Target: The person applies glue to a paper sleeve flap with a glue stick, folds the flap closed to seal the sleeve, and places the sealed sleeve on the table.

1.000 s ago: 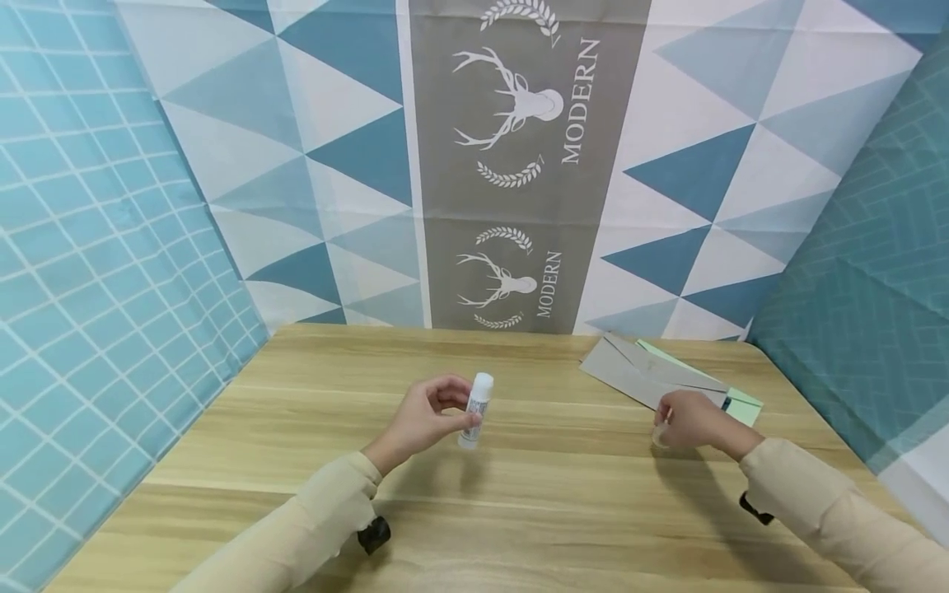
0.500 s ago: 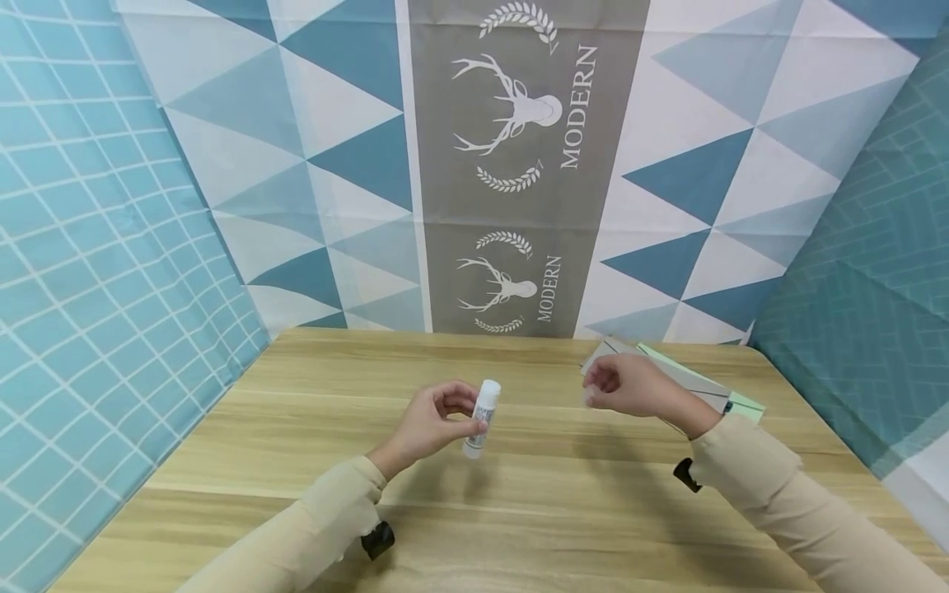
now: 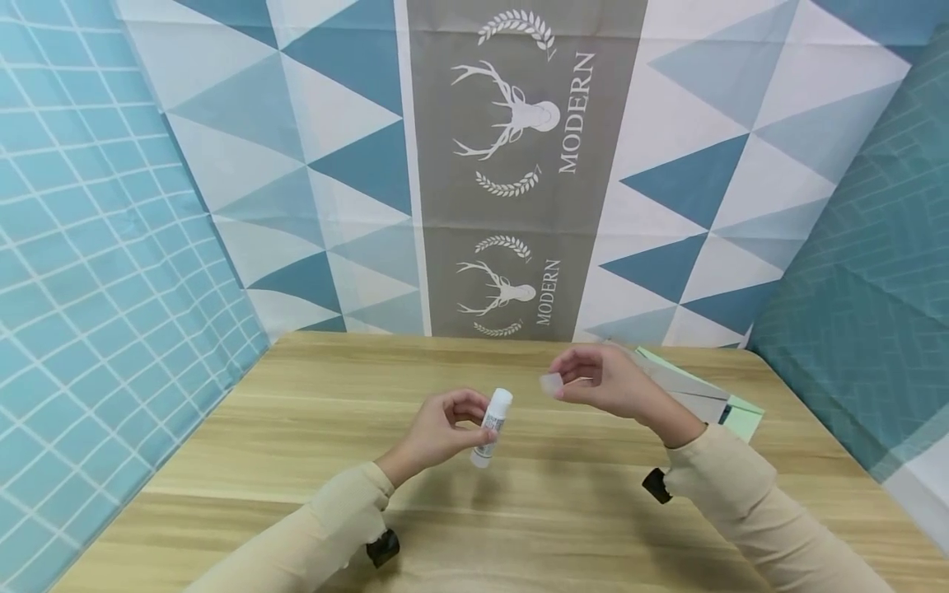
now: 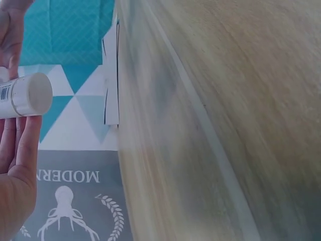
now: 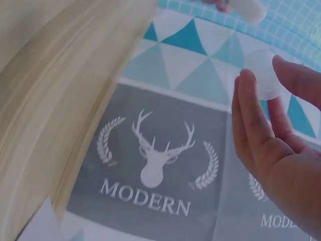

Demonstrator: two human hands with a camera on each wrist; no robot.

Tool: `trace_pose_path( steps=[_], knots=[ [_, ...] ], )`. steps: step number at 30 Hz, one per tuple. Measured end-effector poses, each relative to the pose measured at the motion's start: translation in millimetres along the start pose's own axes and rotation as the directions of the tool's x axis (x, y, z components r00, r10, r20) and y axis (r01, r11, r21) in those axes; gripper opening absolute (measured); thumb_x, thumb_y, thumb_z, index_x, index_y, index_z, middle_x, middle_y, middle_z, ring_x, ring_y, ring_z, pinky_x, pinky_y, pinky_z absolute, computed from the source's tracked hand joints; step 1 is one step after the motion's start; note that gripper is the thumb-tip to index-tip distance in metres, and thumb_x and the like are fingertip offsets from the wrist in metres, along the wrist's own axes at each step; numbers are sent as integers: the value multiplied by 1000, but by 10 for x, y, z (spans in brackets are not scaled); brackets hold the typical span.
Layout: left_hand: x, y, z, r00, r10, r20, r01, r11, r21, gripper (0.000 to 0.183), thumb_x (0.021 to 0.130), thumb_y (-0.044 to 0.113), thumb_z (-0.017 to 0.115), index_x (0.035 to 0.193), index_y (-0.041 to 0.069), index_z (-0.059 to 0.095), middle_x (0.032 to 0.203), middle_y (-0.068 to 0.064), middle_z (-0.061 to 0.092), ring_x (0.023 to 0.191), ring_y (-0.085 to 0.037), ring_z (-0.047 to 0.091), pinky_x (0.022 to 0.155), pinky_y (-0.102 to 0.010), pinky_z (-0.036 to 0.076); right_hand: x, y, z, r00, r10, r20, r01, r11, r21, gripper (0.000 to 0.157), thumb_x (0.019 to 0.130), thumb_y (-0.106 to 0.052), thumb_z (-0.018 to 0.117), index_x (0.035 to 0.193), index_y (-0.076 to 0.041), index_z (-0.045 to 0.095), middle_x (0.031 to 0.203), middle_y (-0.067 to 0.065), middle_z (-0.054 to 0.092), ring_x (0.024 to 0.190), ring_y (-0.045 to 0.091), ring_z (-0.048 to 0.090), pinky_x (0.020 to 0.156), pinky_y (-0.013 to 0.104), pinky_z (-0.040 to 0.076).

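My left hand [image 3: 437,432] grips a white glue stick [image 3: 497,410] between thumb and fingers, held slightly tilted above the table. Its printed label shows partly past the thumb. In the left wrist view, one smooth round end of the glue stick [image 4: 35,94] faces the camera. To the right, my right hand [image 3: 611,383] pinches a small translucent cap [image 3: 550,384] between thumb and fingertips. The right wrist view shows this cap [image 5: 263,75] close up, with the glue stick [image 5: 249,11] farther off. Cap and stick are a short gap apart.
A grey envelope [image 3: 697,399] and a green envelope [image 3: 744,420] lie overlapping at the table's back right, partly behind my right hand and forearm. The wooden table [image 3: 334,395] meets a patterned cloth wall [image 3: 511,198] at its far edge. Tiled-pattern cloths hang at both sides.
My right hand has moved left from beside the envelopes toward the glue stick, carrying the cap. The left hand with the glue stick has shifted slightly right and nearer.
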State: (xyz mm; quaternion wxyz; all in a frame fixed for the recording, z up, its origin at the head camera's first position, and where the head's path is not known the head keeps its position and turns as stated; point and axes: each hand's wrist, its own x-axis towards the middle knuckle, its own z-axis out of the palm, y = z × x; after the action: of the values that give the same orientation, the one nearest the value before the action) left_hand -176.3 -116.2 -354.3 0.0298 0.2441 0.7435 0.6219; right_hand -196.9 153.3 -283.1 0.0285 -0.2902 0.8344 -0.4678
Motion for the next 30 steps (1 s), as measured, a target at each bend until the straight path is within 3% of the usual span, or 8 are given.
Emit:
trace_pose_path(
  steps=[7, 15, 23, 30],
  knots=[
    [7, -1, 22, 1000, 1, 3, -1, 1000, -6, 35, 77, -1, 74, 107, -12, 59, 98, -28, 67, 80, 0, 65, 76, -20, 58, 19, -46, 200, 994, -108, -6, 108, 984, 140, 31, 81, 0, 73, 108, 9, 61, 108, 26, 63, 91, 3, 65, 81, 23, 59],
    [10, 29, 80, 1000, -10, 9, 10, 1000, -18, 34, 78, 1, 74, 108, -8, 60, 100, -26, 68, 81, -1, 66, 74, -18, 56, 5, -75, 349, 994, -109, -26, 112, 969, 220, 30, 80, 4, 72, 106, 11, 60, 108, 31, 62, 92, 3, 66, 82, 25, 59],
    [-14, 5, 89, 1000, 12, 26, -11, 999, -36, 34, 78, 0, 73, 107, -11, 60, 99, -28, 67, 81, 0, 65, 78, -23, 59, 1, -89, 368, 995, -101, -3, 99, 971, 215, 31, 80, 4, 72, 107, 11, 61, 110, 31, 62, 94, 3, 65, 82, 24, 59],
    [-24, 3, 69, 998, 17, 63, -17, 1000, -1, 33, 78, 3, 73, 107, -9, 62, 99, -29, 67, 81, -2, 65, 76, -26, 60, 20, -116, 350, 989, -145, 29, 139, 977, 160, 30, 79, 5, 72, 107, 10, 63, 110, 29, 64, 93, 2, 66, 82, 26, 60]
  ],
)
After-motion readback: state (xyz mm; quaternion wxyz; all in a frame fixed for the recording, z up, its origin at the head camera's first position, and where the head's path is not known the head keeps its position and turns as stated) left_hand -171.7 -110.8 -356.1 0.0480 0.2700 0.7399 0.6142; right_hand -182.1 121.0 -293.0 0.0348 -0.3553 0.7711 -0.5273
